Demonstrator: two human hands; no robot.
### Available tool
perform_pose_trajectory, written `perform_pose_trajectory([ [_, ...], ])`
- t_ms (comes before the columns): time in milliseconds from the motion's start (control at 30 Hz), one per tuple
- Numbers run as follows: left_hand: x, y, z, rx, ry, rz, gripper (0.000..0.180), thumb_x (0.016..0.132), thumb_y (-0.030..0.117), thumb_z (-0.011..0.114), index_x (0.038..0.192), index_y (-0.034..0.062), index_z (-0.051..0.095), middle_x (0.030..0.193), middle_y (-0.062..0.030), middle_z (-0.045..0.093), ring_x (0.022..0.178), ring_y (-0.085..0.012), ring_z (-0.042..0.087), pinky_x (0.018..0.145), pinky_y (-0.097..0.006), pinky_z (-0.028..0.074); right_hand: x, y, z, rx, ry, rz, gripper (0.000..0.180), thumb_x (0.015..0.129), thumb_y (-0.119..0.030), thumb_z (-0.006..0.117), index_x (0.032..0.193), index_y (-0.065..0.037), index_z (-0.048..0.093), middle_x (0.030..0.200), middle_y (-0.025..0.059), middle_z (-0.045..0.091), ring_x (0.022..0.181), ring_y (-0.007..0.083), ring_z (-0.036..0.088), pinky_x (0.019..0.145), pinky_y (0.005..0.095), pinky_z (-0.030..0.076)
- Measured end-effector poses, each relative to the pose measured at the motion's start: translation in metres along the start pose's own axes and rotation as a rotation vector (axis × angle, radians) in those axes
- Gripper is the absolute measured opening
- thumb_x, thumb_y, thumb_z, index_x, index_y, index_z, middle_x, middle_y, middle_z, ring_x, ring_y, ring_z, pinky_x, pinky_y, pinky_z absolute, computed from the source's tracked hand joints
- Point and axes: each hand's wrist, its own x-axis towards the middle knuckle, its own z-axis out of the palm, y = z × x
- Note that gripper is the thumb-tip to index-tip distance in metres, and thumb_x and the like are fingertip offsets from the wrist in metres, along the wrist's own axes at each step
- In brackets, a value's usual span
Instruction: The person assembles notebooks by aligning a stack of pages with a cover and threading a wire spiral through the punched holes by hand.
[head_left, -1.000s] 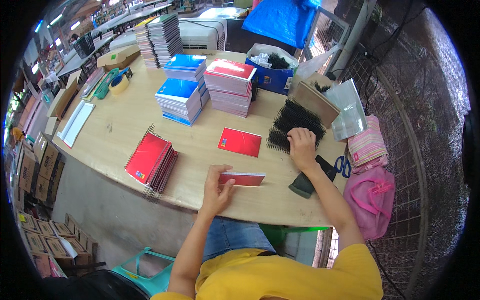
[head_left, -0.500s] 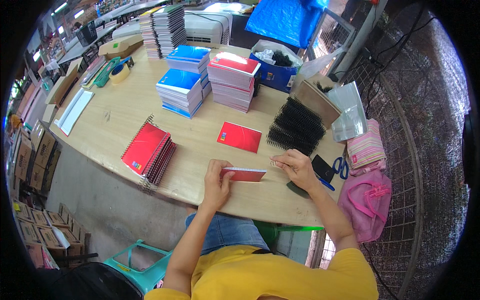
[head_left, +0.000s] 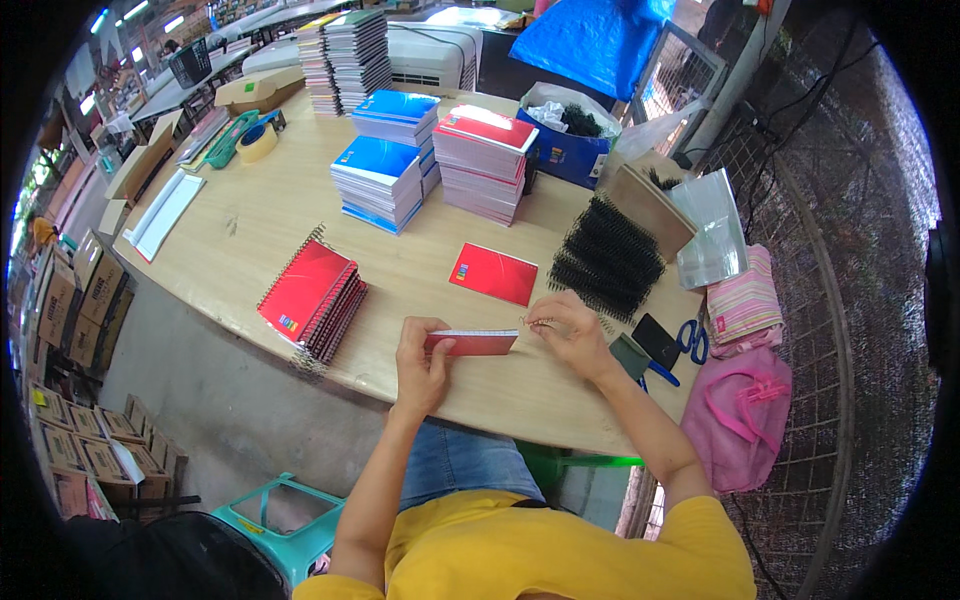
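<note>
My left hand (head_left: 424,362) grips a red-covered notebook (head_left: 484,344) by its left end, with the thumb on the near cover. The notebook stands on edge over the table, its white page edge upward. Close to its right end, my right hand (head_left: 568,335) pinches a small wire binding coil (head_left: 533,322) between thumb and fingers; most of the coil is hidden. Beyond the hands lies a flat red notebook (head_left: 493,274). A heap of black wire coils (head_left: 606,258) sits past my right hand. To the left rests a stack of spiral-bound red notebooks (head_left: 312,295).
Blue notebooks (head_left: 378,180) and red notebooks (head_left: 483,165) stand in piles at the back. A blue box (head_left: 565,155) holds more coils. Blue scissors (head_left: 692,341), a blue pen (head_left: 663,374) and a pink bag (head_left: 740,415) line the right edge. A tape roll (head_left: 257,143) lies far left.
My right hand has come nearer the held notebook's right end with the coil. The whole view has shifted, so table items sit farther right. The left hand keeps its grip.
</note>
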Motion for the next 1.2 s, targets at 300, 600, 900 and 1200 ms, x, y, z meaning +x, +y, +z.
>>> perform_pose_trajectory([
  [300,0.002,0.001,0.001,0.086,0.033,0.053,0.017,0.085,-0.005,0.066,0.1,0.0006,0.059,0.095,-0.0141,0.056,0.084,-0.0285,0.06,0.074,-0.036,0.05,0.001,-0.002,0.001,0.13,-0.165,0.116,0.014,0.081,0.001,0.072,0.094,-0.005,0.072,0.095,0.0086,0.07,0.089,0.0236,0.068,0.08,0.0342,0.053],
  [600,0.006,0.01,-0.001,0.116,0.025,0.038,0.017,0.086,-0.004,0.065,0.1,0.0004,0.059,0.095,-0.015,0.056,0.083,-0.0299,0.06,0.072,-0.037,0.05,0.013,0.0,-0.003,0.016,-0.227,-0.066,0.02,0.085,-0.007,0.073,0.104,-0.004,0.069,0.094,0.0111,0.069,0.087,0.0266,0.068,0.075,0.0363,0.053],
  [900,0.005,0.009,0.001,0.071,0.022,0.046,0.016,0.086,-0.007,0.064,0.099,0.0004,0.058,0.095,-0.0148,0.055,0.083,-0.0293,0.061,0.072,-0.036,0.051,0.019,-0.018,0.0,-0.146,-0.286,0.038,0.023,0.089,-0.021,0.072,0.105,-0.005,0.066,0.093,0.0117,0.067,0.092,0.0312,0.068,0.075,0.0407,0.054],
  [1200,0.004,0.009,-0.002,0.103,0.022,0.07,0.016,0.085,-0.007,0.064,0.098,0.0005,0.058,0.095,-0.0142,0.055,0.083,-0.0285,0.059,0.072,-0.036,0.05,0.022,-0.02,0.009,-0.294,-0.34,0.009,0.024,0.088,-0.026,0.072,0.103,-0.009,0.065,0.105,0.0083,0.063,0.092,0.0346,0.065,0.076,0.0427,0.053],
])
